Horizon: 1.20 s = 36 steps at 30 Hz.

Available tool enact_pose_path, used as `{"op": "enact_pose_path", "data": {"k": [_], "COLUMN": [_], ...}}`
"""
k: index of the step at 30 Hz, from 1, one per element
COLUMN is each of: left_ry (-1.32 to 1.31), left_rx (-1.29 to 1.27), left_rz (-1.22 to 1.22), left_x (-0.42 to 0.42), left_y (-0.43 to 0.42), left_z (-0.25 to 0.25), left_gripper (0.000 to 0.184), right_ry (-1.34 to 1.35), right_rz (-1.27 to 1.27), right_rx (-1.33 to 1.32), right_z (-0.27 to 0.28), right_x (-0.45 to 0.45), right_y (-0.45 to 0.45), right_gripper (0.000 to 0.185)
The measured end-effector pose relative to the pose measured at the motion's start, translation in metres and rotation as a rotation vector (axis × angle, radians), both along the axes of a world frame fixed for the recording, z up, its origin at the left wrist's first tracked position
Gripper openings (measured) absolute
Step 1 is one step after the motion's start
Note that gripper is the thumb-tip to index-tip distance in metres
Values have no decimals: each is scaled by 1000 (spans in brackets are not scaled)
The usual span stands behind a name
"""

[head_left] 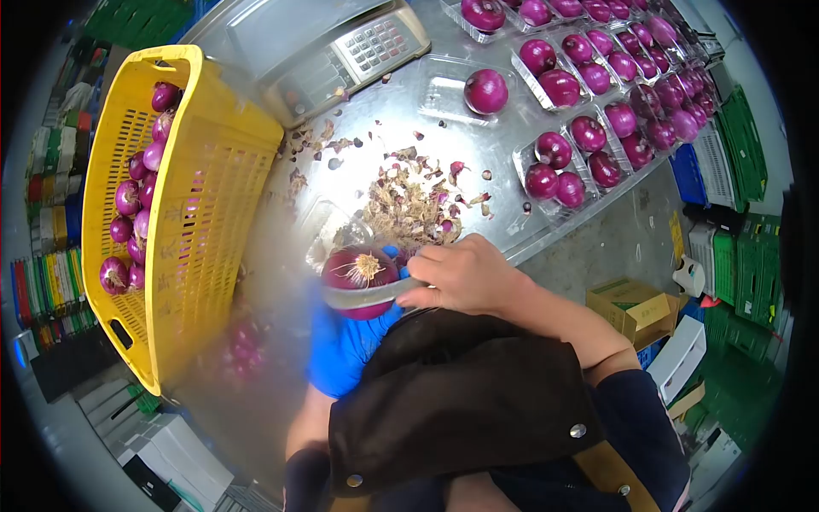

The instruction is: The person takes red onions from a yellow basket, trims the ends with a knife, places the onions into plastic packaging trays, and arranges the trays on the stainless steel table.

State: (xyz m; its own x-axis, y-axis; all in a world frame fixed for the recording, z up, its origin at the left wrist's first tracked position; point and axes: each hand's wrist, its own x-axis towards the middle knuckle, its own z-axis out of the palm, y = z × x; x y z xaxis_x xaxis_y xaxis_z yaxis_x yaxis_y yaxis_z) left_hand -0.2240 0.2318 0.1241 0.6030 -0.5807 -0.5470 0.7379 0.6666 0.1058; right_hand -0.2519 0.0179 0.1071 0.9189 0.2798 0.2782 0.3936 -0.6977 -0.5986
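A large red onion (343, 266) rests in my left hand (343, 346), which wears a blue glove and has its fingers wrapped round the onion from below and behind. The onion's pale, stringy root end faces up. My bare right hand (467, 275) grips a knife (363, 298) with its thumb and fingers, and the blade lies across the onion just under the roots. Whether the edge has entered the skin I cannot tell. Just beyond both hands, a heap of dry skins and root trimmings (409, 205) covers part of the metal table (520, 171).
On my left stands a yellow crate (217, 188) with several red onions. A scale with a keypad (373, 47) sits at the back. One clear tray (439, 90) holds a single onion (486, 91); several filled trays (567, 175) line the right. A cardboard box (631, 309) is beyond the table edge.
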Motion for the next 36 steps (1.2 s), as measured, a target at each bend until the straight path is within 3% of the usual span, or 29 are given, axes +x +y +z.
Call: {"op": "enact_pose_path", "data": {"k": [3,4,9,13,22,25,28,33,36], "left_ry": [-27,29,-9,-64,302,193,3,-236,-379], "left_rx": [-10,80,190,204,74,173,102,303,381], "left_rz": [-63,-84,-71,-200,-62,-110,152,127,36], "left_x": [-2,-2,-8,-16,-52,-59,-36,-20,-22], "left_y": [11,11,-3,11,21,24,44,19,9], "left_z": [-7,-9,2,-25,-65,-64,-30,-4,2], "left_gripper": [75,87,87,85,94,94,95,97,99], "right_ry": [35,28,24,166,408,418,632,345,219], "right_rz": [-5,0,33,0,-18,11,-161,-58,14], "right_rx": [-46,-33,-1,-17,121,165,28,281,240], "right_z": [-6,-5,8,-30,-94,-94,-103,-40,-10], "right_x": [0,1,2,-15,-62,-67,-90,-50,-35], "right_y": [-7,-6,0,-15,-12,-16,-46,-10,-2], "right_gripper": [45,44,43,43,45,41,35,31,39]}}
